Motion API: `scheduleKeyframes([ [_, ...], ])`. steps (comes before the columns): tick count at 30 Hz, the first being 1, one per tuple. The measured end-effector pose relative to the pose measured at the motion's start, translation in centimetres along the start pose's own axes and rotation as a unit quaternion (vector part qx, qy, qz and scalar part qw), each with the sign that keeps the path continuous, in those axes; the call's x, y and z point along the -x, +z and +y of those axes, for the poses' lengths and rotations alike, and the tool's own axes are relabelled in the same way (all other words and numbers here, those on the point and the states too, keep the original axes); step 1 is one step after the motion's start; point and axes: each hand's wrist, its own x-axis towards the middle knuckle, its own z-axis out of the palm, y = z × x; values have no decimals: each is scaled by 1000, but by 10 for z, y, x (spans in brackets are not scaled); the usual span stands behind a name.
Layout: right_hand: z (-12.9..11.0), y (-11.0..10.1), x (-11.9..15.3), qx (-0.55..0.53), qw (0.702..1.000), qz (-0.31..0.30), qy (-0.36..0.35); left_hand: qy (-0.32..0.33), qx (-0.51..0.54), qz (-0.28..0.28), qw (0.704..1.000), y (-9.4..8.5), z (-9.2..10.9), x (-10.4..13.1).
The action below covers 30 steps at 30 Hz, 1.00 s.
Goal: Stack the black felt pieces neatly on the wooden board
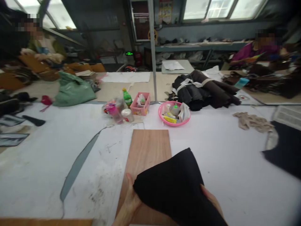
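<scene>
A black piece of material (174, 182), fabric or leather, is held up between my two hands over a wooden board (150, 141). My left hand (131, 197) grips its left corner, with the thumb showing and the fingers hidden behind. On the right edge, my right hand (213, 199) is closed around the piece, mostly covered by it. The board lies lengthwise on the white table covering (223, 150), and the black piece hides its near right part.
Beyond the board stand a pink basket (162, 121), a pink box (140, 111), a green bottle (127, 98) and a white roll (127, 116). Dark bundled pieces (199, 92) lie behind. Crumpled cloth (252, 121) and a black sheet (285, 147) are rightward. Two people sit across.
</scene>
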Motion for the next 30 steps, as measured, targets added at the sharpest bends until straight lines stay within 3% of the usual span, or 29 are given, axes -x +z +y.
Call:
scheduleKeyframes([
  [2, -5, -8, -7, -28, 998, 59, 8, 24, 52, -5, 998, -23, -8, 2],
  [5, -11, -18, -13, -26, 990, 137, 26, 56, 98, -6, 994, -36, -20, 6],
  [10, -36, -30, -23, 45, 990, 119, 54, 104, 115, 25, 988, -23, -8, 36],
  [13, -74, -31, -45, 128, 986, 87, 59, 141, 135, 45, 980, -14, 2, 55],
  [15, -102, -26, -72, 208, 976, 29, 56, 151, 148, 74, 975, -15, 0, 56],
  [17, -123, -19, -109, 311, 947, -60, 50, 151, 156, 127, 968, -21, -9, 46],
  [19, -130, -15, -150, 427, 889, -158, 44, 150, 161, 184, 958, -32, -22, 29],
  [20, -128, -16, -169, 486, 856, -173, 35, 151, 162, 208, 953, -39, -29, 21],
  [24, -103, -37, -226, 572, 805, -154, 30, 157, 151, 251, 943, -60, -49, 5],
  [27, -87, -53, -241, 624, 770, -130, 1, 137, 121, 254, 950, -69, -53, 9],
  [30, -82, -54, -242, 687, 718, -105, -39, 122, 91, 260, 954, -73, -54, 14],
])
